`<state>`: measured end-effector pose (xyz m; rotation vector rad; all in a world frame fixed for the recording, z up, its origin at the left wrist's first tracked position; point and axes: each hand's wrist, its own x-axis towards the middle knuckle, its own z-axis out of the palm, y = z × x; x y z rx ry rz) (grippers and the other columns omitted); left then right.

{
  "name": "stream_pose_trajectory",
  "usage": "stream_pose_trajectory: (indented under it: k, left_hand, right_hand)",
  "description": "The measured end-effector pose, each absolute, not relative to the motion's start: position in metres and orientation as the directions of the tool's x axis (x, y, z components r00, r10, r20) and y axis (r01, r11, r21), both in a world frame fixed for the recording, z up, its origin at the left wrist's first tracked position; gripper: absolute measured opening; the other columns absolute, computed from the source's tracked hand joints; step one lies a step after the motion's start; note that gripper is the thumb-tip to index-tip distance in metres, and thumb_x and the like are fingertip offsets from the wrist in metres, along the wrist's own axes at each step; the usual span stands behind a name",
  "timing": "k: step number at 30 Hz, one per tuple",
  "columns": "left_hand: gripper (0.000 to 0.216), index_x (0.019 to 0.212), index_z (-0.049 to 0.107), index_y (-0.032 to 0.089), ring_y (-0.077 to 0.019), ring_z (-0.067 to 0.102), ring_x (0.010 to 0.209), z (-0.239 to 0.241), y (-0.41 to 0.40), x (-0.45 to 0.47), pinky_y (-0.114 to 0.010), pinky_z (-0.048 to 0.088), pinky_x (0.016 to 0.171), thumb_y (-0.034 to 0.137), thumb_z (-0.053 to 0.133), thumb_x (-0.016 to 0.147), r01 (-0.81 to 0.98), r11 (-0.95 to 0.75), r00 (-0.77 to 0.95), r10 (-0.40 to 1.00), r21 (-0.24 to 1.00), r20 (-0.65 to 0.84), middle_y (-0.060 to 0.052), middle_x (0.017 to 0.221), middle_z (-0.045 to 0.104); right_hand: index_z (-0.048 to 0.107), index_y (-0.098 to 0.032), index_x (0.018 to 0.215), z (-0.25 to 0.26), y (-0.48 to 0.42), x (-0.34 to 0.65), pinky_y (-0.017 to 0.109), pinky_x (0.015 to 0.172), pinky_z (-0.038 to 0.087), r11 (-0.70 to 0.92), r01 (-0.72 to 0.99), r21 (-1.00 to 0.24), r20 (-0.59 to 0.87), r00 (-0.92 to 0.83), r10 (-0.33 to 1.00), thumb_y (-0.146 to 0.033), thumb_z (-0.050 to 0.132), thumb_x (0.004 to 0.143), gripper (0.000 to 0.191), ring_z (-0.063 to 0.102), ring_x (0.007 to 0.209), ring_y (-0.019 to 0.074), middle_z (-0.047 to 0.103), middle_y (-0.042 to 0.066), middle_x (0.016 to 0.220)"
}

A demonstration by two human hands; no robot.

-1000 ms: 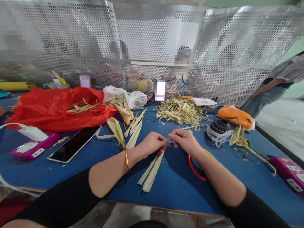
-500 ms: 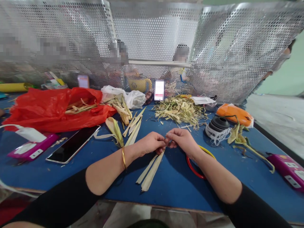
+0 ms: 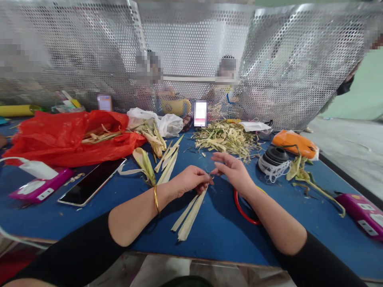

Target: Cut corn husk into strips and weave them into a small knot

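Observation:
My left hand (image 3: 196,180) is closed in a pinch on the upper ends of pale corn husk strips (image 3: 191,218), which hang toward me over the blue table. A small tip pokes out between its fingers, too small to make out. My right hand (image 3: 231,170) is just to the right, its fingers apart and holding nothing that I can see. Under my right wrist lies a red and yellow ring (image 3: 243,210). Left of my hands rest more cut husk strips (image 3: 171,162) and a whole folded husk (image 3: 145,162).
A heap of shredded husk (image 3: 229,137) lies at the back, near a black spool with white string (image 3: 273,161). A red plastic bag (image 3: 60,137), a phone (image 3: 93,182) and a purple power strip (image 3: 42,185) occupy the left. Perforated metal screens (image 3: 194,44) stand behind; people sit beyond them.
My right hand has come away from my left fingertips, lifting slightly and spreading its fingers. My left hand still pinches the husk strips in the same place.

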<state>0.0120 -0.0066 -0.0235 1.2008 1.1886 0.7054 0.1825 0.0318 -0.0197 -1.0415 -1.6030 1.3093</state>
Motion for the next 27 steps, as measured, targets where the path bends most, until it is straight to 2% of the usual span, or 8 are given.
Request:
stream_pose_trajectory:
  k: [3, 5, 10, 15, 19, 23, 27]
  left_hand:
    - [0.020, 0.073, 0.072, 0.012, -0.0077, 0.050, 0.048, -0.023, -0.006, 0.011, -0.021, 0.042, 0.050, 0.030, 0.065, 0.074, 0.135, 0.314, 0.262, 0.904, 0.940, -0.339, 0.001, 0.058, 0.055]
    - [0.020, 0.075, 0.073, 0.012, -0.0076, 0.050, 0.048, -0.023, -0.006, 0.010, -0.021, 0.042, 0.050, 0.029, 0.064, 0.076, 0.122, 0.318, 0.266, 0.902, 0.940, -0.339, 0.001, 0.058, 0.055]
    - [0.021, 0.072, 0.071, 0.012, -0.0082, 0.050, 0.048, -0.026, -0.005, 0.010, -0.022, 0.042, 0.050, 0.032, 0.067, 0.075, 0.100, 0.315, 0.246, 0.911, 0.944, -0.331, 0.000, 0.057, 0.056]
    - [0.022, 0.074, 0.071, 0.011, -0.0071, 0.049, 0.048, -0.024, -0.006, 0.011, -0.020, 0.041, 0.048, 0.033, 0.068, 0.074, 0.079, 0.328, 0.243, 0.909, 0.941, -0.337, 0.001, 0.058, 0.055]
    - [0.021, 0.068, 0.067, 0.012, -0.0071, 0.049, 0.049, -0.023, -0.006, 0.011, -0.020, 0.040, 0.047, 0.032, 0.072, 0.071, 0.050, 0.318, 0.207, 0.924, 0.947, -0.321, -0.001, 0.061, 0.061]
    - [0.019, 0.075, 0.068, 0.013, -0.0074, 0.051, 0.049, -0.022, -0.004, 0.011, -0.020, 0.040, 0.046, 0.027, 0.077, 0.065, 0.032, 0.343, 0.124, 0.931, 0.939, -0.344, -0.001, 0.062, 0.063]
    - [0.018, 0.075, 0.069, 0.014, -0.0076, 0.051, 0.049, -0.021, -0.004, 0.011, -0.019, 0.035, 0.044, 0.023, 0.076, 0.062, 0.072, 0.328, 0.094, 0.938, 0.942, -0.334, 0.001, 0.058, 0.061]
  right_hand:
    - [0.069, -0.019, 0.092, -0.020, 0.038, 0.189, 0.029, 0.067, 0.048, 0.350, 0.407, -0.844, 0.219, -0.334, 0.917, -0.029, 0.060, 0.079, 0.018, 0.062, 0.067, 0.0148, 0.068, 0.004, 0.088]
    - [0.070, -0.020, 0.082, -0.020, 0.038, 0.192, 0.028, 0.067, 0.045, 0.436, 0.504, -0.746, 0.226, -0.425, 0.877, -0.030, 0.060, 0.080, 0.015, 0.059, 0.069, 0.0158, 0.067, 0.003, 0.078]
    - [0.072, -0.021, 0.074, -0.018, 0.032, 0.190, 0.025, 0.065, 0.040, 0.513, 0.567, -0.644, 0.153, -0.562, 0.813, -0.024, 0.062, 0.080, 0.012, 0.055, 0.069, 0.0138, 0.063, 0.001, 0.075]
    - [0.066, -0.019, 0.067, -0.015, 0.029, 0.188, 0.024, 0.062, 0.036, 0.587, 0.597, -0.548, 0.227, -0.569, 0.790, -0.018, 0.061, 0.082, 0.016, 0.052, 0.067, 0.0129, 0.057, 0.000, 0.070]
    - [0.061, -0.018, 0.064, -0.012, 0.028, 0.189, 0.023, 0.060, 0.034, 0.605, 0.575, -0.551, 0.237, -0.588, 0.774, -0.016, 0.061, 0.082, 0.018, 0.050, 0.063, 0.0116, 0.054, -0.001, 0.068]
    - [0.058, -0.018, 0.060, -0.011, 0.028, 0.189, 0.023, 0.059, 0.034, 0.580, 0.536, -0.614, 0.185, -0.617, 0.765, -0.019, 0.064, 0.079, 0.020, 0.048, 0.061, 0.0106, 0.054, -0.002, 0.066]
    - [0.061, -0.018, 0.062, -0.009, 0.028, 0.189, 0.023, 0.060, 0.036, 0.539, 0.502, -0.676, 0.120, -0.647, 0.753, -0.017, 0.063, 0.077, 0.015, 0.051, 0.063, 0.0110, 0.058, -0.002, 0.067]
